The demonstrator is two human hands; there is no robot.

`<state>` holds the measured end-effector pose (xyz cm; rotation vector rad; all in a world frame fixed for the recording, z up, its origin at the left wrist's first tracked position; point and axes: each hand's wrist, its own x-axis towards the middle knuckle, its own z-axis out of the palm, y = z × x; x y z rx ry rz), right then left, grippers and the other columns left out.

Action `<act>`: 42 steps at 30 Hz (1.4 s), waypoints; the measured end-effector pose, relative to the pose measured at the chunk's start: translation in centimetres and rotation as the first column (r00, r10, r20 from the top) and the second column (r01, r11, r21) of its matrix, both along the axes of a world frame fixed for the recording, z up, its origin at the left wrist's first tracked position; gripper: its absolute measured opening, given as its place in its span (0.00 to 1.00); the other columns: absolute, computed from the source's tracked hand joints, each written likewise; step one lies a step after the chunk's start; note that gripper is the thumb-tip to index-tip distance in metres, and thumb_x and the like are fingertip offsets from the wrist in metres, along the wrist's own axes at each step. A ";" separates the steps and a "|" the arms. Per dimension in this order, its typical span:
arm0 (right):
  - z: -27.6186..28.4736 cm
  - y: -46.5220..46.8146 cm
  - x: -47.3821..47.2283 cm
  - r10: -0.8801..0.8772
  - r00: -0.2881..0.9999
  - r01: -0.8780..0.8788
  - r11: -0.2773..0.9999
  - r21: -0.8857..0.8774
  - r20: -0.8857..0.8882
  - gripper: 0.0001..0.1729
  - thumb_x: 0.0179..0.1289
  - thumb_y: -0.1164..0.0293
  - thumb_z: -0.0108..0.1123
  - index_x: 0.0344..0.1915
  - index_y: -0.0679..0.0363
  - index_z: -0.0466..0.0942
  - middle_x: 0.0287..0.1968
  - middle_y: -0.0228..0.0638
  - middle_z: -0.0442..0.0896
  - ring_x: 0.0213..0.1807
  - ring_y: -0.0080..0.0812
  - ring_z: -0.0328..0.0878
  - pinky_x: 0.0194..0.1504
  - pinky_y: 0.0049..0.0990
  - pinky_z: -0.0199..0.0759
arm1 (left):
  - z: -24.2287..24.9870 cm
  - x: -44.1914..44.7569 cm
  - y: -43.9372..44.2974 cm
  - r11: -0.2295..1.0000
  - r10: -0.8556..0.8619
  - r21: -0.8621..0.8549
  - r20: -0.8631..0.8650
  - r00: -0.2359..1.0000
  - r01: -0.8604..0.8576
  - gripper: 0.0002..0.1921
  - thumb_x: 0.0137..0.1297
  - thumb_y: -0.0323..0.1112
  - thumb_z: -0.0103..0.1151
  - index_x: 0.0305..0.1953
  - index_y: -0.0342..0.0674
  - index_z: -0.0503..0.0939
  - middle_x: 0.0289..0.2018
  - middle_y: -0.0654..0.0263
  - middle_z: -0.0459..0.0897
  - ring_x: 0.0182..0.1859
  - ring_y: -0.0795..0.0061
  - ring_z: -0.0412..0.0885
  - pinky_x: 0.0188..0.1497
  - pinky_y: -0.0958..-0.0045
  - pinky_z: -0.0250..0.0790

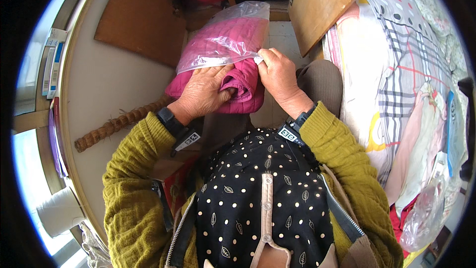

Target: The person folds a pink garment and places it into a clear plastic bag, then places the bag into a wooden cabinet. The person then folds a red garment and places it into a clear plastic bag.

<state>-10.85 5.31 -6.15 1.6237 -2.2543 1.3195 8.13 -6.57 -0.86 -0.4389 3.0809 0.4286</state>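
A folded pink quilted garment [243, 82] lies partly inside a clear plastic bag [223, 43], its near end sticking out of the bag's mouth. My left hand [204, 89] rests spread on the garment, the fingertips under the bag's edge and the thumb by a rolled opening in the cloth. On the right of the mouth, my right hand [277, 76] pinches the bag's rim between thumb and fingers. Both hands are in front of my body, above my knees.
Two open wooden cabinet doors [145, 19] [319, 4] flank the bag, with cloths behind. A bed with a checked cover [412, 71] stands right. At left are a ridged, rope-like rod [119, 123], small boxes [55, 63] and a white thread spool [61, 210].
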 end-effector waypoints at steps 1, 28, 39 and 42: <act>-0.1 -0.2 0.0 0.004 1.000 -0.004 1.000 -0.011 0.000 0.08 0.58 0.77 0.62 0.39 0.62 0.78 0.35 0.45 0.82 0.36 0.51 0.81 0.38 0.40 0.76 | -0.1 -0.1 0.0 1.000 0.018 0.013 -0.013 1.000 -0.018 0.40 0.61 0.53 0.62 0.68 0.33 0.65 0.61 0.46 0.73 0.64 0.46 0.69 0.69 0.53 0.56; 2.4 -0.5 -2.9 0.266 0.964 -0.267 0.963 0.029 0.013 0.04 0.57 0.75 0.63 0.33 0.60 0.77 0.31 0.41 0.81 0.36 0.46 0.81 0.37 0.36 0.76 | 0.4 -1.0 0.2 0.997 0.054 -0.048 0.040 0.998 -0.052 0.51 0.47 0.51 0.73 0.71 0.39 0.61 0.70 0.46 0.62 0.71 0.46 0.62 0.72 0.51 0.53; 6.6 0.5 -1.5 0.222 0.975 -0.222 0.975 -0.009 0.001 0.13 0.56 0.77 0.59 0.43 0.61 0.80 0.37 0.44 0.84 0.39 0.49 0.83 0.41 0.38 0.78 | -0.1 -1.6 0.8 0.982 0.086 -0.178 0.117 0.989 -0.064 0.44 0.53 0.52 0.67 0.70 0.43 0.64 0.70 0.50 0.64 0.72 0.50 0.62 0.70 0.49 0.55; 7.0 -0.9 -0.3 0.347 0.934 -0.337 0.936 0.102 -0.092 0.08 0.53 0.75 0.62 0.36 0.60 0.78 0.36 0.41 0.82 0.41 0.47 0.80 0.41 0.40 0.76 | 0.2 -2.1 1.1 0.990 0.073 -0.129 0.162 0.984 -0.052 0.43 0.55 0.53 0.65 0.71 0.43 0.63 0.70 0.50 0.63 0.72 0.50 0.61 0.71 0.49 0.53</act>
